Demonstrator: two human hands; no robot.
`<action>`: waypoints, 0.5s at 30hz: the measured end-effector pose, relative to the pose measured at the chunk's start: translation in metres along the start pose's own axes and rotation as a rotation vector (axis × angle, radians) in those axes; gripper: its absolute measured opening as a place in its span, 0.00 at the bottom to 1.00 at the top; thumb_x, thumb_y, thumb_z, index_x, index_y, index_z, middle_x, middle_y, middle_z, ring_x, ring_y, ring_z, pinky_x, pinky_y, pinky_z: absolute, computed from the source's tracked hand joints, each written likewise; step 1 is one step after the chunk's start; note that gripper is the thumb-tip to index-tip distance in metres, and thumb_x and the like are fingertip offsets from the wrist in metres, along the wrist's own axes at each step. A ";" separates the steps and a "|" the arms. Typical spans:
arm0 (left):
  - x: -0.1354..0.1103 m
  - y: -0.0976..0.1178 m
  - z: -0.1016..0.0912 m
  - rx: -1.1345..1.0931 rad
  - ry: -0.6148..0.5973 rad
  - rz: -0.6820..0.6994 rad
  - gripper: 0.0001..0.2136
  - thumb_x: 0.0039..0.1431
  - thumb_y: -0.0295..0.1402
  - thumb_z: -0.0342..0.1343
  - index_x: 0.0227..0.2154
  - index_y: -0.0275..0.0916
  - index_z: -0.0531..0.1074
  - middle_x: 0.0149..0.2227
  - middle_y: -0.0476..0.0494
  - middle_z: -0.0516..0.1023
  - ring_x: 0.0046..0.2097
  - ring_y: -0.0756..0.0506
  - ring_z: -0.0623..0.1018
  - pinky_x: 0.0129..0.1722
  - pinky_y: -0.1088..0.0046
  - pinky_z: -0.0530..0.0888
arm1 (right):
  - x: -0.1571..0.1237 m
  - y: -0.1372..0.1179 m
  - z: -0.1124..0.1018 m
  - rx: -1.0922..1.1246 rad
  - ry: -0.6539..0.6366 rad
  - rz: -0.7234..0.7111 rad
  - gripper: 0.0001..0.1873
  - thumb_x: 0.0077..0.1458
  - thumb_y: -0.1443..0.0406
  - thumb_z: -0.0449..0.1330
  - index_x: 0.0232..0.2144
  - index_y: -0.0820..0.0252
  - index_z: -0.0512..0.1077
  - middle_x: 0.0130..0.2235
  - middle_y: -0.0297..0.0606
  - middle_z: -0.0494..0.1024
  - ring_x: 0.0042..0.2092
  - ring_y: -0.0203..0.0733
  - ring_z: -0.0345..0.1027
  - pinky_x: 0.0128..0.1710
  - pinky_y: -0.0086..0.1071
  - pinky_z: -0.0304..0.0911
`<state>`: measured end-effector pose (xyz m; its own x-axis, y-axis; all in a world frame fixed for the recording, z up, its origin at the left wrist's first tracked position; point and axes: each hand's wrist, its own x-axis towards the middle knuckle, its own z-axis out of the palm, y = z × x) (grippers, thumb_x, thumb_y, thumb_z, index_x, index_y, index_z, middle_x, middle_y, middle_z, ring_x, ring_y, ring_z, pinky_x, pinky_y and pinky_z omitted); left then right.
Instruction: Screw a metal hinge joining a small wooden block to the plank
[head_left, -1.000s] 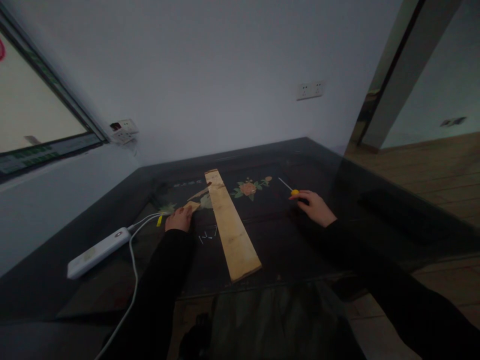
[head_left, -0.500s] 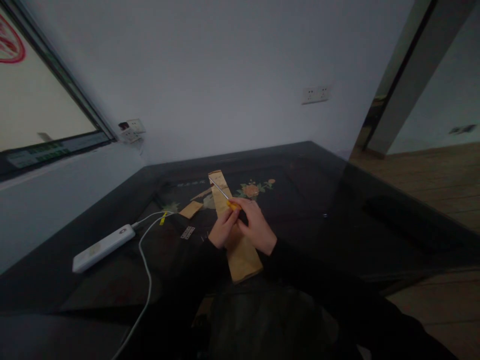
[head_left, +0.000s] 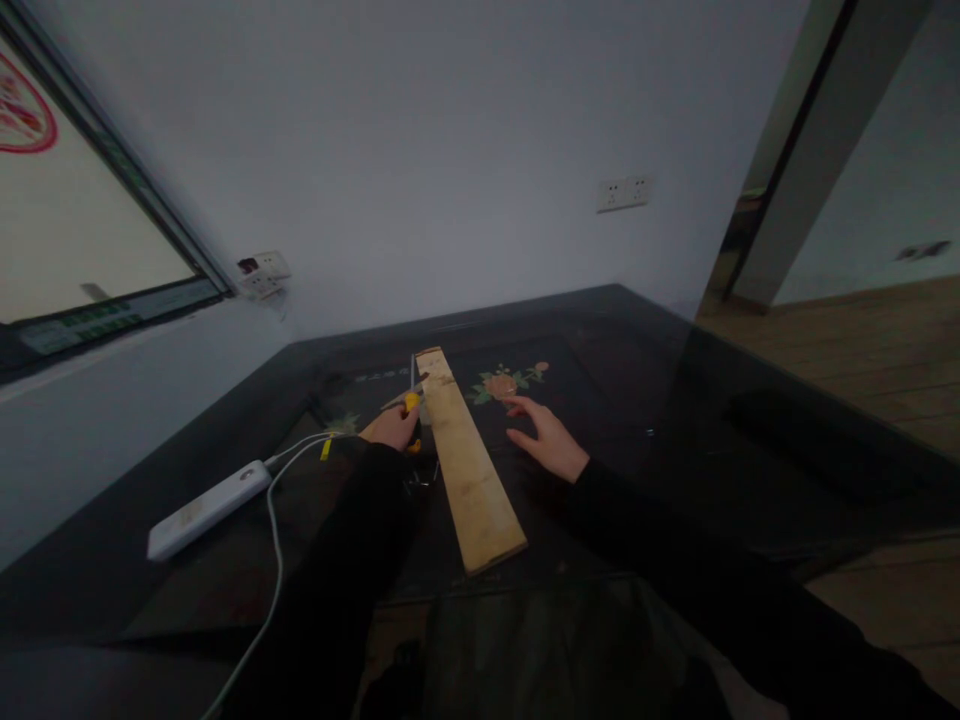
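My left hand (head_left: 394,428) is closed around a screwdriver (head_left: 412,401) with a yellow handle, its thin metal shaft pointing away from me. It is just left of a long, flat wooden board (head_left: 474,470), which lies lengthwise on the dark table. To the right of the board, my right hand (head_left: 547,438) hovers with its fingers apart, holding nothing. Small metal pieces (head_left: 425,484), perhaps screws, lie by the board's left edge. A smaller wooden piece (head_left: 367,431) is mostly hidden behind my left hand.
A white power strip (head_left: 210,508) with a white cable (head_left: 276,560) lies at the left on the dark table (head_left: 645,370). A yellow tag (head_left: 325,449) hangs on the cable. Wall sockets (head_left: 624,194) are above the table, and a window is at upper left.
My hands have parted. The screwdriver has gone from above the board to its left side in my left hand, and my right hand has moved off to the right, opening.
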<state>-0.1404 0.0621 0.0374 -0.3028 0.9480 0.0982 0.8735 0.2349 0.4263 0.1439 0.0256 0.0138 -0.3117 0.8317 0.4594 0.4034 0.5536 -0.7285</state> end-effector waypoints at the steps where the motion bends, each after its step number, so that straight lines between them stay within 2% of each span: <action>1: 0.002 -0.002 0.000 0.131 -0.027 -0.007 0.19 0.59 0.43 0.45 0.34 0.35 0.75 0.38 0.34 0.79 0.44 0.38 0.78 0.38 0.69 0.71 | -0.002 0.003 -0.001 -0.001 -0.006 -0.005 0.25 0.52 0.67 0.57 0.53 0.59 0.63 0.44 0.41 0.73 0.47 0.42 0.64 0.51 0.41 0.58; 3: 0.004 -0.005 0.003 0.263 -0.082 -0.001 0.18 0.59 0.42 0.45 0.33 0.35 0.77 0.38 0.34 0.80 0.44 0.38 0.78 0.38 0.70 0.71 | -0.006 0.006 -0.002 -0.008 -0.015 -0.011 0.23 0.52 0.67 0.57 0.52 0.58 0.65 0.43 0.40 0.73 0.46 0.42 0.65 0.51 0.41 0.58; 6: 0.009 -0.006 0.009 0.295 -0.119 0.016 0.18 0.58 0.41 0.46 0.33 0.35 0.77 0.38 0.33 0.80 0.45 0.39 0.78 0.40 0.70 0.71 | -0.007 0.006 -0.003 -0.027 -0.034 -0.015 0.20 0.51 0.68 0.57 0.49 0.59 0.67 0.43 0.41 0.73 0.47 0.43 0.65 0.51 0.42 0.58; 12: 0.023 -0.007 0.021 0.350 -0.096 -0.013 0.19 0.59 0.39 0.45 0.42 0.31 0.74 0.47 0.26 0.76 0.50 0.35 0.76 0.43 0.66 0.71 | -0.007 0.003 -0.004 -0.056 -0.060 -0.021 0.16 0.52 0.69 0.57 0.45 0.60 0.70 0.43 0.41 0.74 0.47 0.43 0.65 0.50 0.41 0.58; 15: 0.029 -0.011 0.023 0.356 -0.071 -0.032 0.19 0.58 0.38 0.45 0.44 0.30 0.73 0.47 0.24 0.75 0.50 0.35 0.76 0.43 0.65 0.72 | -0.008 0.002 -0.004 -0.055 -0.067 -0.018 0.15 0.52 0.70 0.57 0.43 0.59 0.71 0.42 0.40 0.74 0.45 0.42 0.66 0.50 0.41 0.59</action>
<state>-0.1496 0.0916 0.0151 -0.3157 0.9486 0.0214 0.9458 0.3128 0.0873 0.1507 0.0205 0.0103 -0.3757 0.8178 0.4360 0.4434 0.5717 -0.6903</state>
